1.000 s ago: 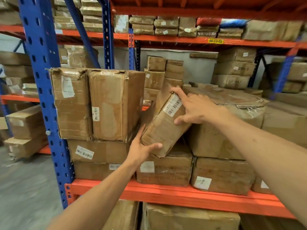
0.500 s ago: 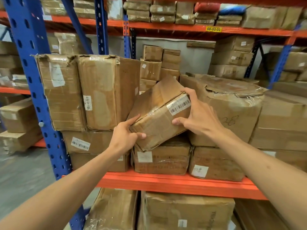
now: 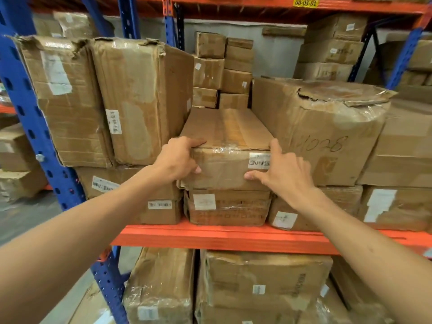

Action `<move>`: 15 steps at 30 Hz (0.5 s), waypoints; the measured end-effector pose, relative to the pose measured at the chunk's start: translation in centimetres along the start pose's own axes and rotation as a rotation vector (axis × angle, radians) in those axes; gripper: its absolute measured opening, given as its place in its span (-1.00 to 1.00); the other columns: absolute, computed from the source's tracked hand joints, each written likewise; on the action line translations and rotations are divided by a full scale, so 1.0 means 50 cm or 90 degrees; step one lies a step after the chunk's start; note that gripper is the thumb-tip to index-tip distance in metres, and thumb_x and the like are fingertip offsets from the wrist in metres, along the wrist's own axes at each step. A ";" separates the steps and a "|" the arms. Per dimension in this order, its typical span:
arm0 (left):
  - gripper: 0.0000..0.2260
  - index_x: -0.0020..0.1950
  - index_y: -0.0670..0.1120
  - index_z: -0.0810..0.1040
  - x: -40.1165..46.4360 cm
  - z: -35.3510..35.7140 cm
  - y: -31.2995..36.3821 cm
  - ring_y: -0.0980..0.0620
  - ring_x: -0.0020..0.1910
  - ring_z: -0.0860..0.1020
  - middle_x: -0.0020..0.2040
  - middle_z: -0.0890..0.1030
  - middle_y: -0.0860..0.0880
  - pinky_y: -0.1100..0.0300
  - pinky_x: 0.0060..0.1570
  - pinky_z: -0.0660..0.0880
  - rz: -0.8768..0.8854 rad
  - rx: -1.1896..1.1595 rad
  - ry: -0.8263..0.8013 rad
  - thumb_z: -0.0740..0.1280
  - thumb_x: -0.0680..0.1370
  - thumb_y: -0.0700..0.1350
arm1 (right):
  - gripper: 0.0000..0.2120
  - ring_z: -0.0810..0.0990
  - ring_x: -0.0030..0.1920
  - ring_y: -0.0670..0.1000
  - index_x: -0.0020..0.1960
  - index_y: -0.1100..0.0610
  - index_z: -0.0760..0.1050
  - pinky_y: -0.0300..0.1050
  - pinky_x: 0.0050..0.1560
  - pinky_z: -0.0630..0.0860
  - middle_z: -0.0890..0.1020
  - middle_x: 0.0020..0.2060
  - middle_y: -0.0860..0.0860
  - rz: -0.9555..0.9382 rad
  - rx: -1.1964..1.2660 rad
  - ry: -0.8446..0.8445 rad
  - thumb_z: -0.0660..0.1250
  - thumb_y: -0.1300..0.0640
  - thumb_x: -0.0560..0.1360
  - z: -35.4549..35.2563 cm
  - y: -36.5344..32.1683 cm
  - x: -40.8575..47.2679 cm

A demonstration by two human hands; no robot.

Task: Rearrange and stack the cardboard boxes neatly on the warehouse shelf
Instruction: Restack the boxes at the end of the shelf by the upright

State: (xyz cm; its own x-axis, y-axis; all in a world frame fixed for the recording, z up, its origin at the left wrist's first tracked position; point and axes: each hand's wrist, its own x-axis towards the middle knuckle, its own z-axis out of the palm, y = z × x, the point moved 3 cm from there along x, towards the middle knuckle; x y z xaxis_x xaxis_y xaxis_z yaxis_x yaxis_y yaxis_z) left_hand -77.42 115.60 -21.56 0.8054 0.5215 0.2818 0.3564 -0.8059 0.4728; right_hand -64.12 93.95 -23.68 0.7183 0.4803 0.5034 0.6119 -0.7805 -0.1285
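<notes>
A long taped cardboard box (image 3: 224, 136) with a barcode label lies flat on top of a lower box (image 3: 228, 208), in the gap between two tall boxes (image 3: 138, 99) on the left and a big crumpled box (image 3: 315, 136) on the right. My left hand (image 3: 177, 159) grips its front left corner, fingers over the top edge. My right hand (image 3: 282, 174) holds its front right corner, index finger up along the side and thumb on the front face beside the label.
The orange shelf beam (image 3: 222, 237) runs below the stack, and a blue upright post (image 3: 39, 141) stands at the left. Small boxes (image 3: 222, 69) are stacked at the back of the shelf. More wrapped boxes (image 3: 261, 284) fill the level underneath.
The box was tilted in both hands in front of the shelf; now it lies level in the gap on the lower box, with my hands at its front corners.
</notes>
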 end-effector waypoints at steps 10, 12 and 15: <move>-0.51 0.30 -0.03 0.57 0.025 0.004 0.046 -0.21 0.02 0.63 -0.04 0.69 -0.12 0.06 -0.23 0.38 0.052 0.331 0.070 0.52 0.39 -0.26 | -0.30 0.62 0.05 0.07 0.39 -0.10 0.41 0.05 0.22 0.19 0.68 0.03 -0.01 -0.218 -0.307 -0.129 0.25 -0.49 0.41 -0.031 -0.050 0.107; -0.51 0.29 -0.05 0.57 0.036 0.007 0.041 -0.19 0.02 0.63 -0.11 0.68 -0.10 0.07 -0.23 0.36 0.045 0.313 0.063 0.52 0.38 -0.29 | -0.36 0.64 0.05 0.08 0.34 -0.09 0.44 0.07 0.34 0.15 0.69 -0.01 0.00 -0.204 -0.294 -0.144 0.32 -0.45 0.41 -0.025 -0.059 0.116; -0.54 0.27 -0.04 0.55 0.040 0.010 0.032 -0.19 -0.03 0.61 -0.25 0.56 -0.03 0.08 -0.26 0.33 0.054 0.312 0.066 0.50 0.40 -0.28 | -0.39 0.65 0.06 0.08 0.29 -0.06 0.46 0.05 0.37 0.16 0.69 0.00 0.02 -0.190 -0.292 -0.157 0.38 -0.41 0.41 -0.025 -0.060 0.124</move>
State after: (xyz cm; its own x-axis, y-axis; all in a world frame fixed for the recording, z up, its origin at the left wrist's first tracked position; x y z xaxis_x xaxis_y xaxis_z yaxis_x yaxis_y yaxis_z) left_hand -75.00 115.22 -20.68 0.7984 0.4538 0.3957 0.4927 -0.8702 0.0037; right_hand -61.91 98.80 -19.11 0.6268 0.7410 0.2409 0.6329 -0.6645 0.3973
